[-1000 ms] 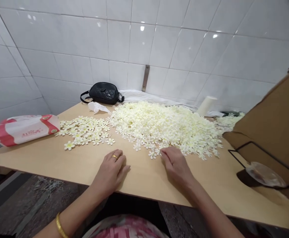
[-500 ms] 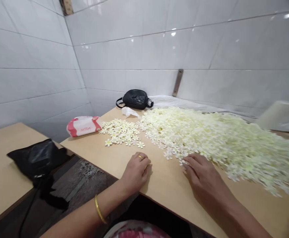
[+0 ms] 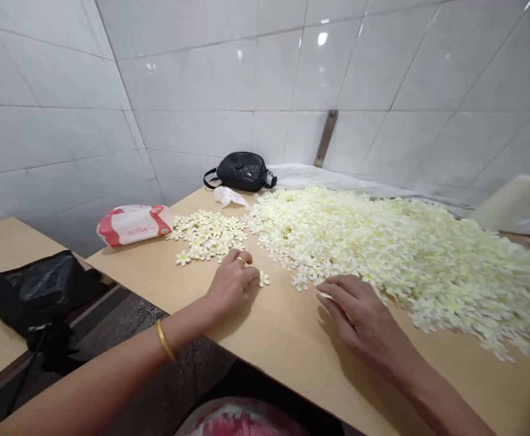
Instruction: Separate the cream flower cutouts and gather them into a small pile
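Observation:
My left hand [image 3: 234, 281], a ring on one finger, is low over the table by the small group of flowers. Its fingers are curled in, and a white flower [image 3: 263, 278] with a yellow centre shows at their tips. At the front edge of the big heap of pale artificial-looking flowers [image 3: 360, 233], my right hand [image 3: 360, 312] has thumb and fingers closed together. A sliver of a white flower [image 3: 326, 295] shows between them; the rest is hidden. The smaller group of flowers [image 3: 208, 233] lies spread beyond my left hand.
A red-and-white tissue pack [image 3: 135, 225] stands on the left table edge. Behind are a crumpled tissue [image 3: 228, 197], a black bag [image 3: 241, 171] and the tiled wall. A black cloth-like item [image 3: 37, 297] lies across the gap on another table [image 3: 1, 242].
My left hand has moved forward and left towards the small group, and a flower now shows at its fingertips. My right hand has drawn slightly back from the heap. The view has shifted.

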The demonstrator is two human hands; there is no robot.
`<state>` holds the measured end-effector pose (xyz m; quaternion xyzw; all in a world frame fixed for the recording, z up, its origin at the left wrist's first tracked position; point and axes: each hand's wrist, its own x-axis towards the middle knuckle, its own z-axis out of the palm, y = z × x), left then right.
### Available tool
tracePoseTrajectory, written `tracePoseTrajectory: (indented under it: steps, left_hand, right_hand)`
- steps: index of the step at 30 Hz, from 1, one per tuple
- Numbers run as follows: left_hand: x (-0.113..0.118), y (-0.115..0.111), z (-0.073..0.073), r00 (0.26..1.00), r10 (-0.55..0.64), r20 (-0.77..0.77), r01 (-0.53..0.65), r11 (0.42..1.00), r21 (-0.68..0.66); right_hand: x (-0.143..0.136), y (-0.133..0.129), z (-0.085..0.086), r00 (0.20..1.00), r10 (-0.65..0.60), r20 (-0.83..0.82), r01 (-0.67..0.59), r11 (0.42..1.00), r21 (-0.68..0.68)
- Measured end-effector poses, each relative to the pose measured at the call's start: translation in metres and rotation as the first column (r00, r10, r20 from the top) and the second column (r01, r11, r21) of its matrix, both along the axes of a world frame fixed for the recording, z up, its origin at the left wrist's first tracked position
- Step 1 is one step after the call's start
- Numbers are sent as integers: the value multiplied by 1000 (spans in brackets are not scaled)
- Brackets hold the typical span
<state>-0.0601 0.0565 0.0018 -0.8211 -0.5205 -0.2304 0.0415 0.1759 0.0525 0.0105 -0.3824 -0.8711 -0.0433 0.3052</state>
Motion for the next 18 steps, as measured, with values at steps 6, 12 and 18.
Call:
tracePoseTrajectory:
  steps: [6, 12, 18]
  left_hand:
    - [46, -49, -4, 950, -275, 145, 297, 941, -161]
    - [47, -66, -8, 905, -398, 152, 410, 910, -55]
    - [51, -69, -17, 884, -467, -22, 467, 883, 40]
  right_hand:
    - [11, -34, -13, 977, -187, -105, 169, 972, -160]
    - [12, -68, -16, 904, -313, -291, 212, 920, -329]
    - [-15, -83, 1, 968, -39, -248, -12, 979, -202]
